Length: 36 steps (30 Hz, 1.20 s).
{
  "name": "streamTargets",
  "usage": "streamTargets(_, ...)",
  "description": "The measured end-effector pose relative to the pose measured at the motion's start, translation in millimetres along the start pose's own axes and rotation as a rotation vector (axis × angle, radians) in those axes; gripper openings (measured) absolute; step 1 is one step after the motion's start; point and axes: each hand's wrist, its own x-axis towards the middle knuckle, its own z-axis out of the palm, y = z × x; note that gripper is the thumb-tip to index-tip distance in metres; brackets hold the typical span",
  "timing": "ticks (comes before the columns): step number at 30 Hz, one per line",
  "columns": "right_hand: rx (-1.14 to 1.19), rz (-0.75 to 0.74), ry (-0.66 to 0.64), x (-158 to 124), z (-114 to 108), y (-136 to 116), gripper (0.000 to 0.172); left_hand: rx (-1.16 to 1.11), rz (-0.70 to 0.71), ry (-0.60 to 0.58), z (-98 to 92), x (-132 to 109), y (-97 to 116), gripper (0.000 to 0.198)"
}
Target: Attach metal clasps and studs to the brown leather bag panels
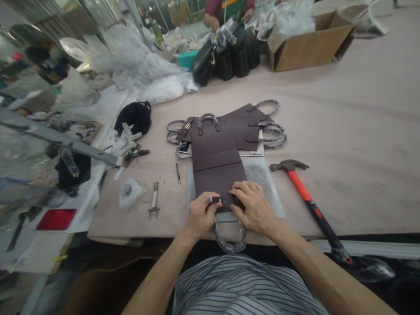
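Note:
A dark brown leather bag panel (218,164) with a plastic-wrapped handle (231,246) at its near end lies lengthwise in front of me. My left hand (201,214) is closed around a short metal punch (215,200), which points right, just above the panel's near part. On the panel's right side, my right hand (254,205) presses with bent fingers, its thumb and fingertips about the dark handle tab. Beneath the panel is a pale slab (260,177). More brown leather panels (243,127) with wrapped handles lie stacked behind it.
A claw hammer (303,192) with a red and black handle lies to the right. On the left are a thin rod (178,173), a metal divider-like tool (154,201) and a plastic bag (130,194). Black bags (226,59) and a cardboard box (308,46) stand behind, near another person's hands.

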Motion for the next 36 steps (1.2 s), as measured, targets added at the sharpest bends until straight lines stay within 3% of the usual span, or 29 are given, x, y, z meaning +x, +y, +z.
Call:
streamTargets(6,0.027,0.014,-0.001,-1,-1,6,0.027,0.058,0.163,-0.037,2.7,-7,-7,0.013)
streamTargets(11,0.026,0.038,-0.013,0,1,5,0.027,0.085,0.006,0.090,4.3,-11,-5,0.011)
streamTargets(16,0.027,0.044,-0.021,1,0,5,0.027,0.082,-0.012,0.111,4.6,-11,-2,0.010)
streamTargets(21,0.040,0.043,-0.019,2,0,5,0.026,0.044,0.146,0.039,2.3,-13,-2,0.013)
streamTargets(25,0.037,0.043,-0.014,1,-1,4,0.026,0.032,-0.162,0.191,1.7,-12,-2,0.012)
streamTargets(26,0.038,0.044,-0.014,1,-1,3,0.026,0.027,-0.183,0.191,1.9,-12,-2,0.012)
streamTargets(30,0.036,0.047,-0.016,3,-2,3,0.026,0.004,-0.013,0.086,4.2,-11,1,0.010)
streamTargets(36,0.032,0.044,-0.017,2,-1,3,0.027,0.003,0.019,0.108,8.7,-10,0,0.013)
